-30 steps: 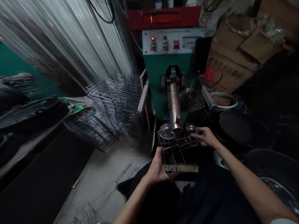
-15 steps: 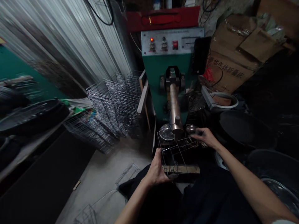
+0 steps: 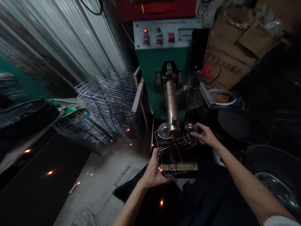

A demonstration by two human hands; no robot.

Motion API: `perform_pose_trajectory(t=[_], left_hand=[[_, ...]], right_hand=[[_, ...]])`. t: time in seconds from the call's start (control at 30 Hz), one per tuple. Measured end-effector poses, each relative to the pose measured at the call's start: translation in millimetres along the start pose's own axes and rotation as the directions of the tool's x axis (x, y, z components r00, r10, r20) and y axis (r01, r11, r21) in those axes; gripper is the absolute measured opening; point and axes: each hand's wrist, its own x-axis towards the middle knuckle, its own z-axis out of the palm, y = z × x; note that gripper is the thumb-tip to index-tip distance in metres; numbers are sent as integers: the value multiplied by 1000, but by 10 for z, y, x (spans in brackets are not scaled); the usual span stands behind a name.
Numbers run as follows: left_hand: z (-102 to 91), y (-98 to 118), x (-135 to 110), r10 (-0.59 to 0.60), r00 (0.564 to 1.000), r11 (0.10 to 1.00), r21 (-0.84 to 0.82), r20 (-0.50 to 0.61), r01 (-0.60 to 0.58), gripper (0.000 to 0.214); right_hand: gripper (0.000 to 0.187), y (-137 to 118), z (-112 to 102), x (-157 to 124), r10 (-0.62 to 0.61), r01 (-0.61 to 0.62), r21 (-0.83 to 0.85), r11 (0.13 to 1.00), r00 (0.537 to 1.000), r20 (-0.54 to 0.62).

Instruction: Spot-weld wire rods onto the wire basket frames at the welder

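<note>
A wire rack [image 3: 168, 156] made of thin metal rods lies tilted beneath the copper-coloured arm [image 3: 172, 105] of a green welding machine [image 3: 150, 75]. The arm's pointed tip meets or almost meets the rods. My left hand [image 3: 154, 172] grips the rack's left side, thumb up along the edge. At the rack's right end, my right hand [image 3: 205, 135] is closed with thumb and fingers together; its exact hold is partly hidden. Just left of those fingers sits a small metal bowl [image 3: 189, 127]. Behind the rack is a clear, shiny round dish [image 3: 164, 130]. Orange sparks fly out to the left.
Stacked wire racks [image 3: 105, 100] stand left of the machine beside a wooden board [image 3: 137, 97]. More wire pieces [image 3: 127, 173] lie on the concrete floor. At right are a dark round pan [image 3: 240, 124], a grey-rimmed container [image 3: 231, 97] and cardboard boxes [image 3: 225, 66]. A phone [image 3: 199, 48] hangs on the machine.
Bright sparks have appeared, scattering left over the floor and my lap. The view has shifted slightly. Both hands keep nearly the same hold on the rack.
</note>
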Motion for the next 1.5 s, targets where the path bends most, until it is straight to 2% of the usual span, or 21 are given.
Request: perform_pose_trajectory(t=[0.13, 0.23, 0.37, 0.43, 0.6, 0.77, 0.93, 1.1, 1.27, 1.5], left_hand=[[-59, 45, 13, 17, 996, 997, -76, 92, -10, 119], [-39, 15, 15, 1, 998, 999, -43, 69, 2, 118], [23, -58, 6, 28, 1000, 999, -23, 2, -28, 115], [43, -70, 4, 26, 1000, 999, -21, -15, -26, 113], [62, -35, 8, 39, 998, 999, -37, -45, -41, 108], [88, -26, 17, 71, 995, 997, -26, -74, -73, 108], [103, -90, 33, 65, 991, 997, -26, -121, -69, 108], [78, -79, 59, 104, 985, 993, -41, -138, -110, 104], [71, -63, 110, 135, 976, 990, -27, -174, -142, 103], [69, -96, 164, 121, 976, 989, -64, -179, -134, 104]], right_hand=[[37, 71, -20, -222, -161, 162, -113, 980, 987, 21], [32, 136, 14, -368, -256, 251, -221, 942, 967, 7], [31, 164, 91, -426, -322, 309, -316, 897, 947, 10], [32, 160, 133, -418, -319, 302, -356, 884, 948, 10], [40, 165, 219, -396, -238, 190, -413, 890, 969, -68], [50, 84, 240, -334, -165, 134, -211, 968, 977, -132], [51, -53, 292, -187, -225, 190, -229, 955, 964, -141], [52, -44, 344, -76, -293, 256, -239, 937, 947, -133], [49, -19, 328, -12, -302, 269, -253, 929, 948, -98], [51, 6, 305, 50, -283, 262, -221, 939, 957, -68]])
